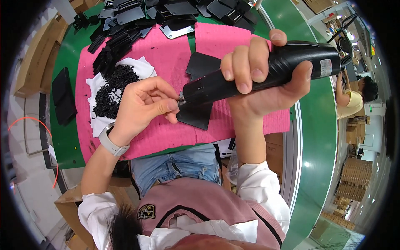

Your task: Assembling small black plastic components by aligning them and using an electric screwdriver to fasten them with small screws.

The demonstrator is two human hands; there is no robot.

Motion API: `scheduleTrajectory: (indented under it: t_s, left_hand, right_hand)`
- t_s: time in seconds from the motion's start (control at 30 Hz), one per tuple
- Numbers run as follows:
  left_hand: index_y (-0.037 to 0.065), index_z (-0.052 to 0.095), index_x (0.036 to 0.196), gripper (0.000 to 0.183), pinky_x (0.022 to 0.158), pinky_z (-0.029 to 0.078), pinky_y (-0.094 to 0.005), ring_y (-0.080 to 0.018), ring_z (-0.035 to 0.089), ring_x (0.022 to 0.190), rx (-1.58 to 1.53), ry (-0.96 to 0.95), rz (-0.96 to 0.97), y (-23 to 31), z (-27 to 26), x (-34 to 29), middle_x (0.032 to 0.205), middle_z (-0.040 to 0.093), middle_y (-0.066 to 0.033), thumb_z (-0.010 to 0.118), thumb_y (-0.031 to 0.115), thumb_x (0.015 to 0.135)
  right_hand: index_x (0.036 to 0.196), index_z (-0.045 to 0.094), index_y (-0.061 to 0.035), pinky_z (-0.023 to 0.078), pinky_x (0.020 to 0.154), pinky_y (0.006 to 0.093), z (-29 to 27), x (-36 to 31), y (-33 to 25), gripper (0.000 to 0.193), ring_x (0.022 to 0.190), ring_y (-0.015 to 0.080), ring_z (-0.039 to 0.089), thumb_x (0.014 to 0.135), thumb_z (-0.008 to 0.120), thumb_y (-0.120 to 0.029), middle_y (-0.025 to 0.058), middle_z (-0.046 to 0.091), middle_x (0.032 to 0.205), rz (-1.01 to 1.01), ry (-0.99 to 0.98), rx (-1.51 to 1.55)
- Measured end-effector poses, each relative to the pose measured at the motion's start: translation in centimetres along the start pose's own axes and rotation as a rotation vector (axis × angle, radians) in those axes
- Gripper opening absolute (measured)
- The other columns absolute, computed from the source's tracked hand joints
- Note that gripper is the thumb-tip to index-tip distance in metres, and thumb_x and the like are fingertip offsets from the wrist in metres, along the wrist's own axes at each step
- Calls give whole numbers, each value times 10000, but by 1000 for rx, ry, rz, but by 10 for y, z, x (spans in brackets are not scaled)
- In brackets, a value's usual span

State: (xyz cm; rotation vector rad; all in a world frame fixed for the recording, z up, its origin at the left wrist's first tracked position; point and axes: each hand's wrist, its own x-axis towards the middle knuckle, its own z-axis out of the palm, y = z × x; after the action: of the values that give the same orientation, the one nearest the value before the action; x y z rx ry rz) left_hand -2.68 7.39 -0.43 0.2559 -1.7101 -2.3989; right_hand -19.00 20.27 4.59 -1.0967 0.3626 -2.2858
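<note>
A black electric screwdriver (208,88) lies across my right hand (266,81), whose fingers are wrapped round its body. Its metal tip points left, toward my left hand (143,102). There my thumb and fingertips pinch together right at the tip; whatever is between them is too small and hidden to name. Below the tip lies a flat black plate part (196,116), and another black piece (203,64) shows behind the screwdriver. To the left of my left hand, many small black screws (109,104) are heaped on a white cloth (143,67).
A pink foam mat (166,52) covers the middle of the green table (306,121). Black plates and brackets (129,16) are piled along the far side. A black block (63,96) lies at the left. A cable (346,58) leaves the screwdriver's rear. Another person (354,98) is at the far right.
</note>
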Motion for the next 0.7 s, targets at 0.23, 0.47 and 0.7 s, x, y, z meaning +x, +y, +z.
scheduleTrajectory:
  t_s: [0.23, 0.47, 0.7]
  left_hand:
    - [-58, 584, 880, 112, 593, 537, -244, -176, 664, 646, 39, -10, 15, -3, -3, -2, 760, 640, -119, 666, -13, 818]
    - [-63, 579, 881, 120, 554, 538, -256, -188, 657, 601, -103, -59, -81, -1, 0, -2, 739, 636, -128, 657, 17, 836]
    - [-34, 591, 1008, 324, 654, 509, -256, -179, 650, 785, -81, -19, 88, -5, 11, -1, 924, 625, -105, 741, 139, 779]
  right_hand:
    - [1149, 496, -101, 438, 504, 366, 0, -2, 1, 482, 432, 177, 479, 906, 427, -512, 57, 489, 606, 24, -27, 7]
    - [1155, 481, -90, 435, 501, 365, -2, -2, 2, 484, 434, 181, 483, 909, 436, -504, 66, 484, 601, 38, -126, 18]
    - [1153, 508, -72, 432, 499, 368, -5, 6, -12, 515, 417, 171, 464, 916, 390, -513, 59, 473, 592, 51, 4, -11]
